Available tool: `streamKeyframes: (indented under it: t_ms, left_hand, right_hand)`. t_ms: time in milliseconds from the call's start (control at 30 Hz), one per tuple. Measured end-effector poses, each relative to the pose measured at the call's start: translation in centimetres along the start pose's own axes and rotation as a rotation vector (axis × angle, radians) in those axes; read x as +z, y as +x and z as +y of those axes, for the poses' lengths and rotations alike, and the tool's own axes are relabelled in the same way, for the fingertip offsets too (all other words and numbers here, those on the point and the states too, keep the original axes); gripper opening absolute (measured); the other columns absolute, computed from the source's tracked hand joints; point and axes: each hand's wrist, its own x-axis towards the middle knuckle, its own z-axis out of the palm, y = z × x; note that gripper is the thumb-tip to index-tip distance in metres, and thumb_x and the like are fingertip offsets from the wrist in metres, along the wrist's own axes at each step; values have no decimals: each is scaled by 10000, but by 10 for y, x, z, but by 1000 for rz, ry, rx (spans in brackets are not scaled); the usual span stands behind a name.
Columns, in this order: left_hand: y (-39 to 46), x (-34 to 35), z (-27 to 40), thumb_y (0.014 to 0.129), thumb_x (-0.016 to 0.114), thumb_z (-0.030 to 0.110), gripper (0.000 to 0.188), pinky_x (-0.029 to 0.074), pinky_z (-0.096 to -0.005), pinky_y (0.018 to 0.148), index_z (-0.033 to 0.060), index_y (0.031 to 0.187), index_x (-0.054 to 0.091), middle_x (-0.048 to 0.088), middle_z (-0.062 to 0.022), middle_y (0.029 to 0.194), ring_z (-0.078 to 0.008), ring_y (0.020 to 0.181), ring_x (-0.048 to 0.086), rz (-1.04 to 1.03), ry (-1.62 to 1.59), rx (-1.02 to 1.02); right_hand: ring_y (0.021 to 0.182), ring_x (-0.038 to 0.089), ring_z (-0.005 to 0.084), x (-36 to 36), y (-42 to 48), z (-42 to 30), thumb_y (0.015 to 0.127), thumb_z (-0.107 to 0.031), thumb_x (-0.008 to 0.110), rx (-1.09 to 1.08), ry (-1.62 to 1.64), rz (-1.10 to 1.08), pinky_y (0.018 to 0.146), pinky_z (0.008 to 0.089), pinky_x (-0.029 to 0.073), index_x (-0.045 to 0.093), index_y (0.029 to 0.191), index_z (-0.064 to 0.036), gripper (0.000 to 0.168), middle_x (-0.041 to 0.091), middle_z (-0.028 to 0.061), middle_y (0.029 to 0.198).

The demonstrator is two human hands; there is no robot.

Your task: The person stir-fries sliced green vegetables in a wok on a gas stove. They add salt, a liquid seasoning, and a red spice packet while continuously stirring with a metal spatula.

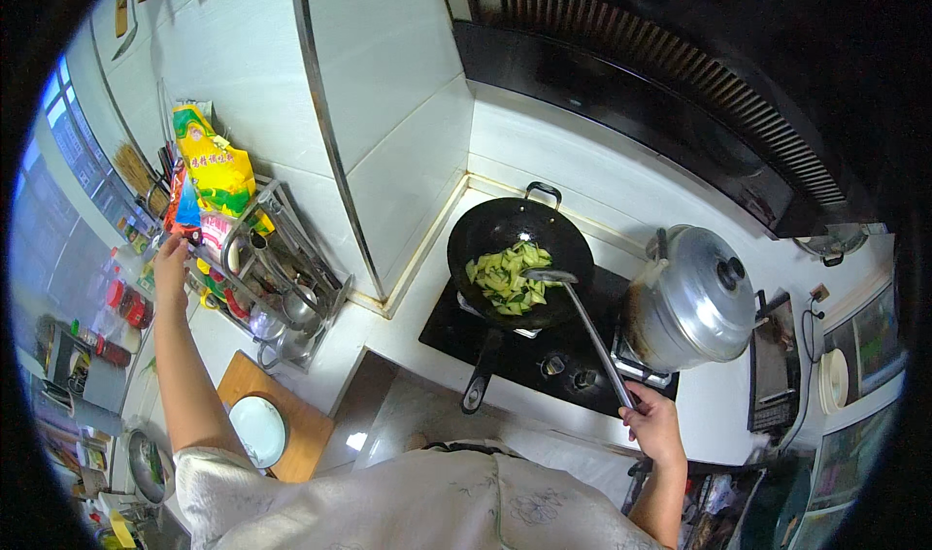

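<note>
My right hand (654,420) grips the handle of a long metal cooking ladle (598,335). Its head hangs over the black wok (480,219), beside pieces of sliced green vegetable (513,273). The wok sits on the left burner of a black gas hob (455,326). My left hand (172,264) is stretched out to the metal condiment rack (287,211), its fingertips at a red and blue packet (186,204). Whether they hold anything there is hidden. Behind that packet stands a yellow seasoning bag (218,164).
A large lidded aluminium pot (688,299) occupies the right burner. The wok's long handle (480,375) juts over the counter's front edge. A pale plate (257,430) lies on a wooden cutting board (313,433). Above the hob hangs a dark range hood (611,106).
</note>
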Motion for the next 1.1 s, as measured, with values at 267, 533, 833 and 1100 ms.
streamKeyframes:
  t_ms: [267, 533, 833, 1100]
  left_hand:
    - [97, -24, -47, 832, 629, 265, 495, 450, -357, 826, 52, 1263, 510, 648, -95, 1004, -226, 926, 607, 226, 518, 268]
    - [102, -1, -17, 807, 680, 278, 592, 457, -315, 817, 32, 1297, 459, 642, -101, 1037, -204, 920, 612, -4, 384, 205]
    - [100, -4, -15, 840, 670, 182, 258, 501, -289, 556, 58, 1025, 539, 621, -64, 837, -172, 662, 609, -69, -492, -56]
    - [95, -53, -9, 854, 653, 172, 283, 524, -436, 710, 46, 1082, 542, 629, -102, 1007, -271, 849, 627, 110, -1081, -102]
  right_hand:
    - [438, 478, 66, 13, 9, 6, 783, 26, 657, 24, 26, -24, 392, 245, 368, 585, 1183, -42, 412, 541, 18, 568]
    - [446, 483, 73, 20, 9, 20, 782, 27, 655, 32, 80, -28, 395, 246, 369, 567, 1207, -56, 442, 547, 19, 578]
    - [439, 489, 79, 27, 12, 27, 788, 15, 654, 33, 76, -28, 395, 252, 375, 560, 1211, -55, 439, 560, 30, 580]
    - [427, 475, 70, 27, 13, 30, 788, 18, 650, 34, 104, -24, 389, 244, 357, 558, 1210, -51, 437, 552, 23, 572]
